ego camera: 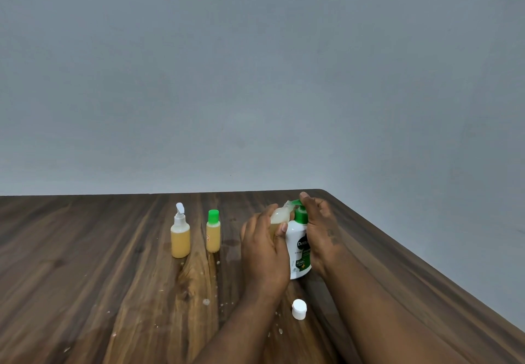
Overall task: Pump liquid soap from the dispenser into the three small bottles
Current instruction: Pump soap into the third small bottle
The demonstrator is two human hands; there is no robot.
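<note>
A white soap dispenser (pixel 299 245) with a green pump head stands on the wooden table (pixel 85 278). My right hand (pixel 319 227) wraps its far side, with fingers resting on top of the pump head. My left hand (pixel 262 247) holds a small clear bottle (pixel 278 217) tilted, its open neck up at the pump's nozzle; yellowish soap shows inside. Left of them stand two small bottles of amber soap: one with a white spray top (pixel 180 233), one with a green cap (pixel 213 231). A loose white cap (pixel 299 309) lies near my forearms.
Small drops and smears of soap (pixel 206 302) dot the table in front of the bottles. The table's right edge (pixel 426 261) runs diagonally close to my right arm. A grey wall stands behind the table.
</note>
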